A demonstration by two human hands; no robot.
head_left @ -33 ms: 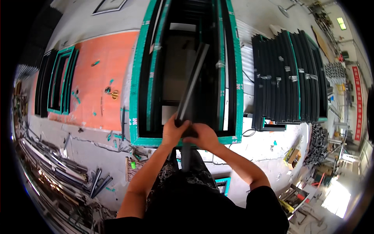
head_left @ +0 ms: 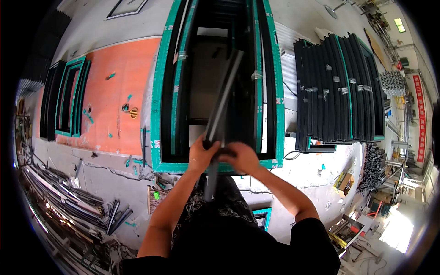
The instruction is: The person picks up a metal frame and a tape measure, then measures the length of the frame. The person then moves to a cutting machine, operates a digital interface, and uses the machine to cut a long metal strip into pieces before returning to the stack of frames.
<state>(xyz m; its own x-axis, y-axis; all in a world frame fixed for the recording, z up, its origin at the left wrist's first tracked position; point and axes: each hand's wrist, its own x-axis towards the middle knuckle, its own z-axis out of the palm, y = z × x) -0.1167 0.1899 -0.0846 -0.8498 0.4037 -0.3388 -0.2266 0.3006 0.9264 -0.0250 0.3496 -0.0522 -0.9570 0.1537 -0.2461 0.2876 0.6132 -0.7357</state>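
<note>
A long dark grey profile bar (head_left: 224, 96) slants over the stacked window frames, its lower end hanging in front of my legs. My left hand (head_left: 200, 155) is closed around it near the middle. My right hand (head_left: 242, 158) is beside it on the right, fingers curled and blurred; something dark shows at its fingertips by the bar, too smeared to name. Under both hands lies a stack of black frames (head_left: 158, 110) with green protective film along the edges, open in the centre.
On the left, small frames (head_left: 73, 96) stand on an orange sheet (head_left: 114, 59) with scissors (head_left: 133, 113). A row of black frames (head_left: 339, 91) stands at the right. Loose metal profiles (head_left: 59, 192) lie at the lower left, and a cardboard box (head_left: 343, 182) sits at the lower right.
My right hand has shifted slightly up and right relative to the bar. My left hand keeps its grip, and the bar's lower end has swung a little left.
</note>
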